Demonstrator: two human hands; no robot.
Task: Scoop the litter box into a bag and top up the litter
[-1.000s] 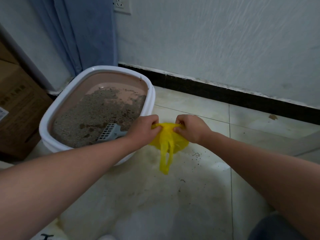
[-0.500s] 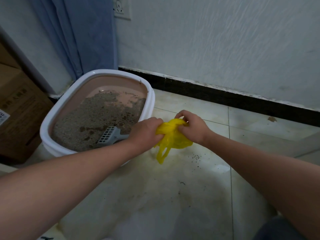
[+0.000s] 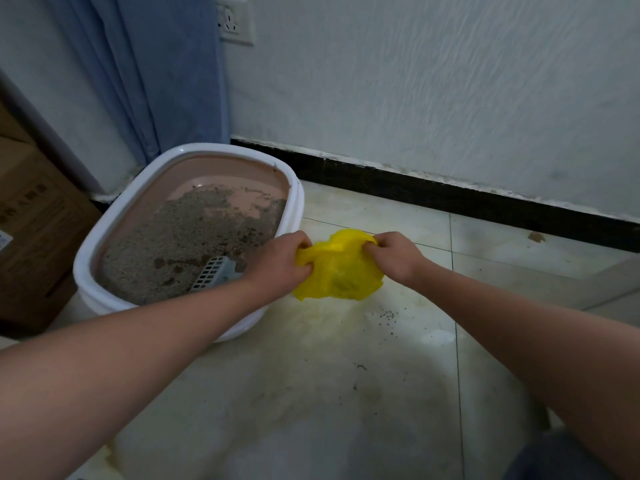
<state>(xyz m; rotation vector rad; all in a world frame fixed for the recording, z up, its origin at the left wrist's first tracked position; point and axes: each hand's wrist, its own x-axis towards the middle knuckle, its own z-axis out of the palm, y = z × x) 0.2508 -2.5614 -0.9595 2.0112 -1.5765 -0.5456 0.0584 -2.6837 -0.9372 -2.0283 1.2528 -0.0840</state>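
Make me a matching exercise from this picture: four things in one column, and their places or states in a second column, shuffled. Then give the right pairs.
Things
1. yellow bag
2. scoop
3. litter box
4. cardboard box

Places or states
A. lies in the litter, near the box's near rim
B. gripped by the left hand and the right hand
C. stands at the far left edge of the view
D. sits on the tiled floor below the blue curtain

Pairs: 1-B, 2-A, 3-D, 4-C
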